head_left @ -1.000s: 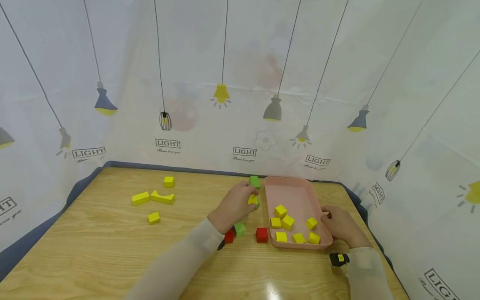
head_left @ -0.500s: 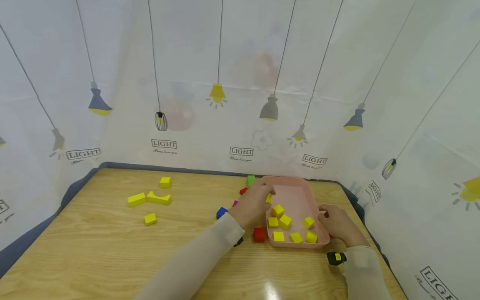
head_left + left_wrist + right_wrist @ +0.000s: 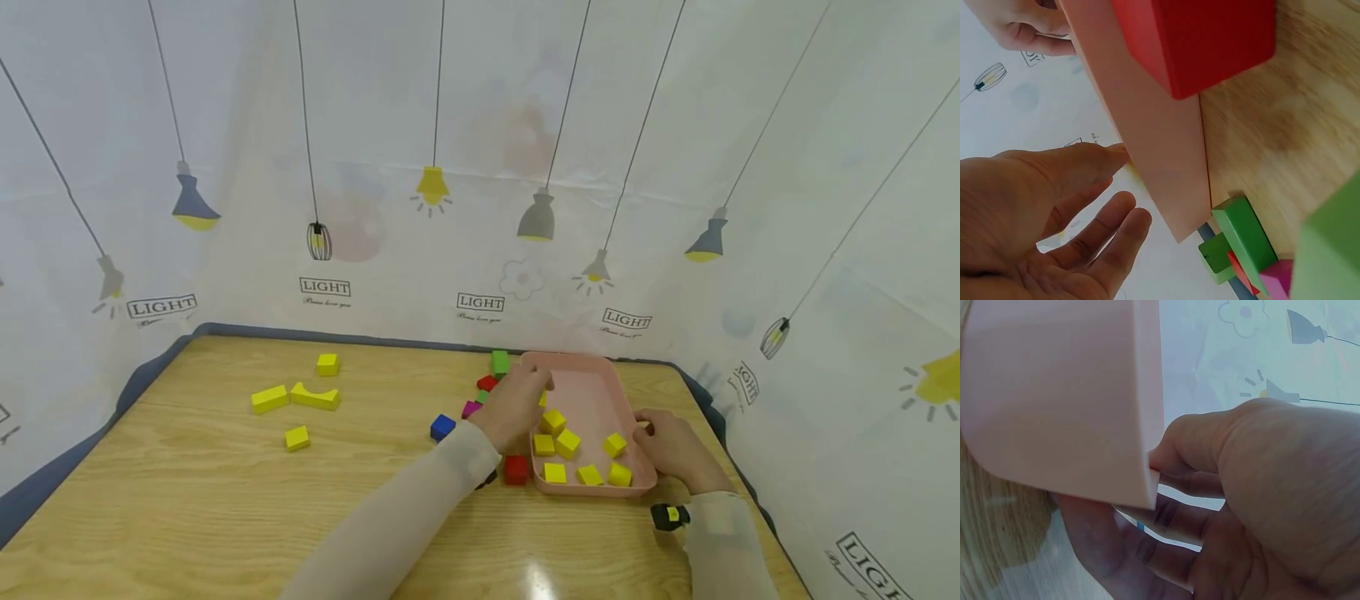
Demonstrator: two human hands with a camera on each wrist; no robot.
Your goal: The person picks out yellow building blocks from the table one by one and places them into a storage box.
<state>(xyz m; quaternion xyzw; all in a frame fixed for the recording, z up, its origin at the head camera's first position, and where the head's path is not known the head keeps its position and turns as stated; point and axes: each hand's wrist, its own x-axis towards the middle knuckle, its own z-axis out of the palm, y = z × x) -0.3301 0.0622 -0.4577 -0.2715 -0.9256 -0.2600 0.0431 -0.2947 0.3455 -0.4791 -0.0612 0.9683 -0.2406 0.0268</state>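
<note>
My left hand (image 3: 513, 408) reaches over the left rim of the pink tray (image 3: 588, 396), its fingertips inside the tray. They pinch a yellow block (image 3: 543, 400), mostly hidden by the hand; in the left wrist view, a sliver of yellow shows by the thumb tip behind the tray wall (image 3: 1147, 125). Several yellow cubes (image 3: 567, 443) lie in the tray's near half. On the right side, my right hand (image 3: 678, 450) grips the tray's rim; the right wrist view has the thumb on the wall (image 3: 1060, 394) and fingers beneath it.
Left of the tray lie a red cube (image 3: 516, 470), a blue block (image 3: 442, 427), a magenta block (image 3: 471, 409) and a green block (image 3: 500, 362). Farther left are a yellow bar (image 3: 270, 399), a yellow arch (image 3: 315, 396) and yellow blocks (image 3: 327, 364). A printed curtain (image 3: 375, 208) surrounds the table.
My left hand has carried the yellow block rightward from beside the green blocks to over the tray's left rim, then lowered slightly. My right hand keeps its grip on the tray.
</note>
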